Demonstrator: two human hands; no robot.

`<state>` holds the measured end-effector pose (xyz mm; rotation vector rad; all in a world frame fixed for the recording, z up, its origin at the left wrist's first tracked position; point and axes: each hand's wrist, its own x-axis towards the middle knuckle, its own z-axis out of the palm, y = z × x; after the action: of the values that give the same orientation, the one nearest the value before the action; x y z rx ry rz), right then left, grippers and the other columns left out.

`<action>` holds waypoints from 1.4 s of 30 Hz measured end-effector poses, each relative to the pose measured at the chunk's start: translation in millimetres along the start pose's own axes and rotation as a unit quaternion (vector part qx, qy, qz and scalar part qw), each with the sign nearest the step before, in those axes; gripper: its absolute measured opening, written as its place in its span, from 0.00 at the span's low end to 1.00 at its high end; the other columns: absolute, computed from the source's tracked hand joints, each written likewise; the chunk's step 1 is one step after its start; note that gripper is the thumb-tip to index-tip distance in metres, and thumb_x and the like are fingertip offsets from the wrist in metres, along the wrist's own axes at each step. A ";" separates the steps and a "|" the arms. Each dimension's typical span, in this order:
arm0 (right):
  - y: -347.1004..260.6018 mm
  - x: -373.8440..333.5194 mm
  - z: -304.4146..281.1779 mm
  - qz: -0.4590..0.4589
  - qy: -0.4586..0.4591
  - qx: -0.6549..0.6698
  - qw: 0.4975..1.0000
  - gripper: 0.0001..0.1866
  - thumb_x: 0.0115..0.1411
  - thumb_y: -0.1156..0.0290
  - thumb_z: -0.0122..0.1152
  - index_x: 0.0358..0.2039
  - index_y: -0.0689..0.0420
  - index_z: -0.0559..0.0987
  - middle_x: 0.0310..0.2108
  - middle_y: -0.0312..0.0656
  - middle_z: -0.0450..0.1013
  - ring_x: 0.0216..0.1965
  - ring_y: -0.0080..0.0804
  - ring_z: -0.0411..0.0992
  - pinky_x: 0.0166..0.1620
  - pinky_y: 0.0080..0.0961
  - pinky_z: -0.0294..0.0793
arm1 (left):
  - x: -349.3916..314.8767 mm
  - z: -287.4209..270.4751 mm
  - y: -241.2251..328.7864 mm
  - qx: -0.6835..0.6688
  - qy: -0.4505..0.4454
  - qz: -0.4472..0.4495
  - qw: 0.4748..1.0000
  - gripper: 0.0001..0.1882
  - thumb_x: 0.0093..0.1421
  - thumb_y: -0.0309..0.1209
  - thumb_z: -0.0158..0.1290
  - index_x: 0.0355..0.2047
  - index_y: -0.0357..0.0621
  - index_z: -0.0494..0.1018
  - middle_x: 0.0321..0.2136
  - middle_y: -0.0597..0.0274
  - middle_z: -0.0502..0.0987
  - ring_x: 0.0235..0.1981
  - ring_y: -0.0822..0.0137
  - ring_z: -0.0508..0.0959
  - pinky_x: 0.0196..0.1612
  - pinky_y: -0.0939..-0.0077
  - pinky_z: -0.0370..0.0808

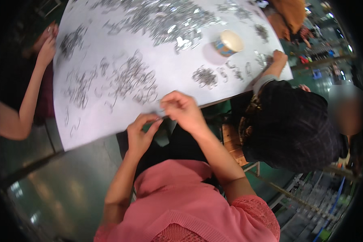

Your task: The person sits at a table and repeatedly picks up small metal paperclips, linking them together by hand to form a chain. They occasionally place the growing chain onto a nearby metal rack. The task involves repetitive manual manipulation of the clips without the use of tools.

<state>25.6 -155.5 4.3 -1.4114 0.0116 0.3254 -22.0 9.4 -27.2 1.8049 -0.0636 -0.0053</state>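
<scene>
Fingers (148, 117) of your left hand (137, 138) pinch a small dark piece (163, 117), twelve o'clock ahead; your right hand's (184, 113) grip blurs, can't tell. Looks light, stiff, maybe slippery: take the ends.

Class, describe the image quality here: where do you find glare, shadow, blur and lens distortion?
Head view: bright glints on the heaped silver pieces; head view: a soft shadow beside the paper cup; head view: the right hand looks smeared, with fingertip detail unclear; head view: fisheye bends the white table's edges, with a dark rim around the picture.
</scene>
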 end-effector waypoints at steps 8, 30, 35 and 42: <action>5.7 -35.8 -0.9 -0.010 0.057 0.110 0.992 0.09 0.55 0.83 0.60 0.35 0.59 0.72 0.29 0.41 0.74 0.24 0.18 0.70 0.20 0.12 0.64 | -4.5 11.8 7.4 -0.022 0.023 0.021 0.999 0.08 0.52 0.20 0.59 0.34 0.38 0.77 0.31 0.60 0.79 0.32 0.68 0.78 0.37 0.77 0.74; 30.1 -57.7 -2.5 -0.288 0.093 0.062 0.951 0.14 0.57 0.87 0.56 0.37 0.59 0.63 0.35 0.48 0.72 0.31 0.24 0.73 0.33 0.20 0.77 | 58.1 -1.5 15.7 0.067 0.029 0.138 0.988 0.14 0.56 0.30 0.57 0.43 0.41 0.74 0.38 0.57 0.77 0.42 0.58 0.75 0.45 0.68 0.72; 31.0 -59.1 -11.4 -0.296 0.107 0.042 0.948 0.13 0.57 0.88 0.56 0.36 0.60 0.63 0.36 0.48 0.72 0.31 0.25 0.73 0.33 0.20 0.77 | 163.4 38.4 -3.3 0.234 -0.005 0.184 0.955 0.08 0.56 0.31 0.55 0.35 0.43 0.78 0.35 0.59 0.78 0.39 0.59 0.76 0.43 0.65 0.71; 31.2 -66.2 -21.0 -0.304 0.110 0.038 0.946 0.12 0.56 0.88 0.57 0.34 0.61 0.64 0.35 0.48 0.71 0.31 0.25 0.73 0.33 0.20 0.78 | 229.5 97.6 3.6 0.456 0.033 0.069 0.887 0.08 0.55 0.34 0.57 0.33 0.47 0.77 0.33 0.61 0.78 0.42 0.59 0.75 0.46 0.56 0.68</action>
<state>-40.9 -186.4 -16.1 -1.2981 -0.2227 -0.3417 203.4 -96.8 -39.5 2.7408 -0.1671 0.2215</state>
